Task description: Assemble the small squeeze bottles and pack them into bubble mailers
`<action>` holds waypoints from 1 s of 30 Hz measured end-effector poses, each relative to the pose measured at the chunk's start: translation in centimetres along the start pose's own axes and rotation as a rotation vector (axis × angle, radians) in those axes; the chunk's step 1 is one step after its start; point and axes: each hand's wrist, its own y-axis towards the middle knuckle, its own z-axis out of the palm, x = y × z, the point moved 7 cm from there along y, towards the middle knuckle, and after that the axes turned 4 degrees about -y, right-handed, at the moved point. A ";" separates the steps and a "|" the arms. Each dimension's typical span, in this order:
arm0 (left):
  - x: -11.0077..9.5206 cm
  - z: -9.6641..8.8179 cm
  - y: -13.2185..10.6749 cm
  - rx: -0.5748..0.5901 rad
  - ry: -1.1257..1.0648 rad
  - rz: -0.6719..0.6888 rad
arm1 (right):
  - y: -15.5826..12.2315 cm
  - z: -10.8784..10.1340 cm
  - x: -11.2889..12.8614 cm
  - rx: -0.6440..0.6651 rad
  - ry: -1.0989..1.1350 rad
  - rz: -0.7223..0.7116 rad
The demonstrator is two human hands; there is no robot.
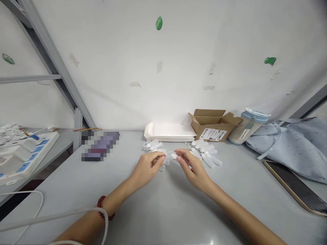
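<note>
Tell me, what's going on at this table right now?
A person's right hand pinches a small white piece in its fingertips, above the table. The left hand meets it closely; what that one grips is too small to tell. More white pieces lie in loose groups near both hands, with a white stack and an open cardboard box behind.
</note>
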 end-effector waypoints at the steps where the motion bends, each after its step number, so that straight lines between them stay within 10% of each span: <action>1: -0.1 0.1 0.0 0.016 -0.014 0.000 | 0.0 0.0 0.0 0.004 0.000 -0.003; 30: 0.8 0.8 0.1 0.143 -0.344 -0.152 | -0.1 0.3 1.2 0.085 0.022 -0.019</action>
